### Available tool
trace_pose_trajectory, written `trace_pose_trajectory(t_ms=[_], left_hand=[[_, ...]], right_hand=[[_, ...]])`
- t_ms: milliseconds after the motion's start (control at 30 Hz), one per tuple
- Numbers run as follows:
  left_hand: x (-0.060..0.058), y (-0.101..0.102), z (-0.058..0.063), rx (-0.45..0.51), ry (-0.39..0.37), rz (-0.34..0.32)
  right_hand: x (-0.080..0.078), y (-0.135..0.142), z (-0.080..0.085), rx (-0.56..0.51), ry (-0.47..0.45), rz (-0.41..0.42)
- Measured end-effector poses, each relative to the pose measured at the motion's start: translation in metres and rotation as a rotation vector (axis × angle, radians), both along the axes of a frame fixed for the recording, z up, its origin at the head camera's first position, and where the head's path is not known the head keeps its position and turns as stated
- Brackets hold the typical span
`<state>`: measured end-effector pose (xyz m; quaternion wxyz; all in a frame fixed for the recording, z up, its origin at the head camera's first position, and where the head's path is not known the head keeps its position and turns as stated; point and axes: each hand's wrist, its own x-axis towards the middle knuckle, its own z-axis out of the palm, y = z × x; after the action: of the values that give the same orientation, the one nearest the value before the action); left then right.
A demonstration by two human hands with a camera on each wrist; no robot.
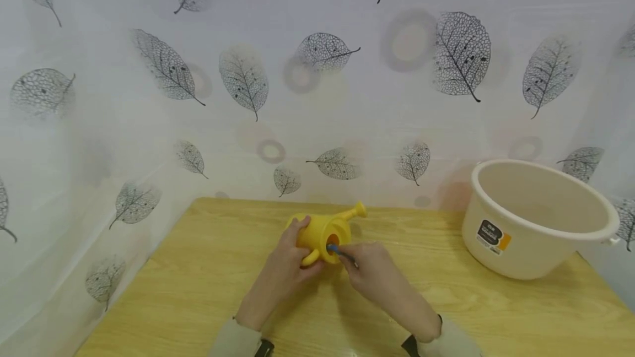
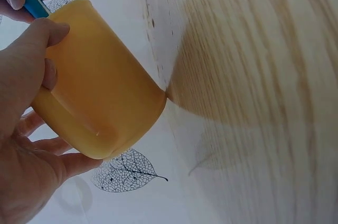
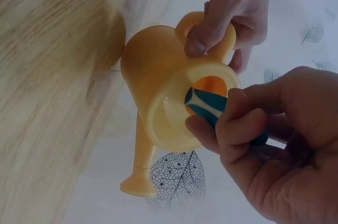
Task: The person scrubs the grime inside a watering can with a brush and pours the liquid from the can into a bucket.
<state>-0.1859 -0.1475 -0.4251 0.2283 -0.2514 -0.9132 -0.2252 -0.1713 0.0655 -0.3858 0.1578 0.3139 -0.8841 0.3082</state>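
A yellow toy watering can [image 1: 308, 230] is tilted on its side over the table, its round opening facing me and its spout [image 1: 353, 212] pointing up to the right. My left hand [image 1: 286, 260] grips it around the handle [image 3: 227, 44] and body, thumb on the side. In my right hand [image 1: 372, 268], thumb and fingers pinch a slim blue-and-white tool [image 3: 207, 105], one end of which sits at the can's opening. Fingers cover much of this tool, so I cannot tell its kind. The can's base edge is right at the tabletop in the left wrist view.
A large cream plastic tub [image 1: 511, 258] with a label stands at the right side of the wooden table [image 1: 198, 269]. Behind the table and along the left hangs a whitish sheet [image 1: 278, 4] printed with dark leaves.
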Motion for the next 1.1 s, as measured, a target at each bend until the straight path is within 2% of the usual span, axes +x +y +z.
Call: trace_pose_trajectory(t_ms=[100, 200, 267, 333, 467, 533, 600, 733, 833, 1100], left_hand=[[-0.001, 0.0, 0.0, 0.0, -0.007, -0.002], [-0.001, -0.001, 0.0, 0.004, -0.016, -0.004], [-0.001, -0.001, 0.0, 0.007, -0.017, -0.003], [-0.002, -0.001, 0.001, 0.007, -0.018, -0.005], [-0.002, -0.001, 0.002, 0.014, -0.021, -0.003], [-0.001, -0.001, 0.003, 0.018, -0.023, 0.003], [-0.001, -0.001, 0.003, 0.019, -0.022, 0.006], [-0.002, -0.001, 0.004, 0.004, -0.016, 0.003], [-0.002, -0.001, 0.003, -0.009, -0.011, -0.003], [0.0, 0.0, 0.001, -0.011, 0.005, 0.002]], right_hand=[[0.002, -0.001, -0.004, 0.048, 0.182, -0.009], [0.004, -0.002, -0.006, 0.15, 0.387, -0.053], [0.005, -0.003, -0.007, 0.215, 0.479, -0.082], [0.007, -0.003, -0.007, 0.266, 0.517, -0.104], [0.01, -0.004, -0.008, 0.304, 0.524, -0.118], [0.01, -0.005, -0.008, 0.292, 0.493, -0.11], [0.009, -0.005, -0.007, 0.235, 0.412, -0.091], [0.007, -0.006, -0.004, 0.048, 0.135, -0.025], [0.005, -0.004, -0.002, -0.061, -0.019, -0.004], [0.004, 0.009, 0.008, -0.147, -0.226, -0.016]])
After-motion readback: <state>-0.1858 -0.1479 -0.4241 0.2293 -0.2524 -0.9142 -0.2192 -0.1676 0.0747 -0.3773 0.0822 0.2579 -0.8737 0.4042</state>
